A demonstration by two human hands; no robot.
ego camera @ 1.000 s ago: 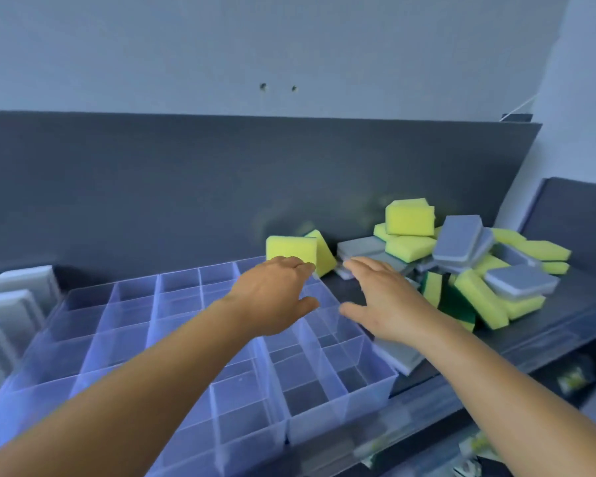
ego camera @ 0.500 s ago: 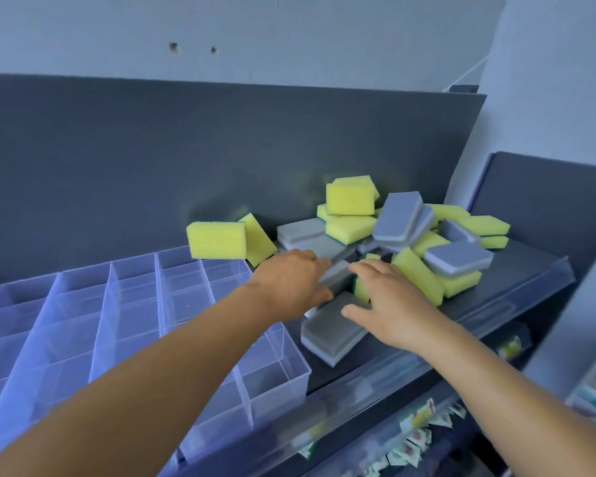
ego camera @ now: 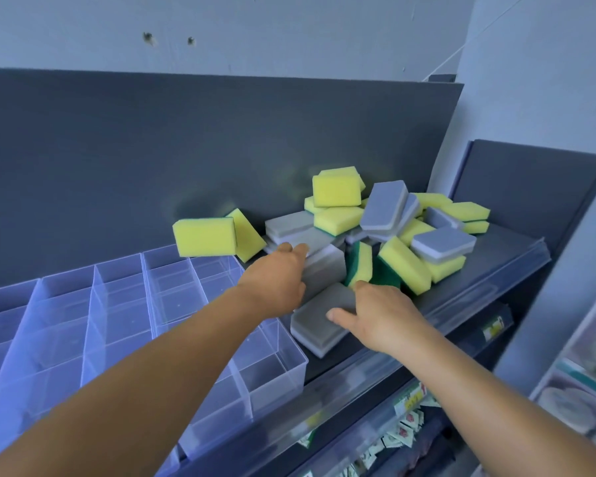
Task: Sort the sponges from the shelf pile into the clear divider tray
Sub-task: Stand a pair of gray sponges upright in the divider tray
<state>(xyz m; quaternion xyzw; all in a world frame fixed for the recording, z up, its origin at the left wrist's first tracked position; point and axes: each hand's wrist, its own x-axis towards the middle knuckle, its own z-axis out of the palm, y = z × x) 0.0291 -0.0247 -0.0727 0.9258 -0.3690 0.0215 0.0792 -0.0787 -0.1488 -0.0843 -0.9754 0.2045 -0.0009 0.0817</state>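
A person's left hand (ego camera: 278,282) reaches over a tilted grey sponge (ego camera: 324,270) at the near side of the sponge pile (ego camera: 393,228) on the dark shelf (ego camera: 496,270), fingers extended and touching it. The right hand (ego camera: 379,313) rests on another grey sponge (ego camera: 319,321) near the shelf's front edge, thumb pressed on top; whether its fingers curl round the sponge cannot be told. The clear divider tray (ego camera: 117,304) sits at the shelf's left, beside the pile.
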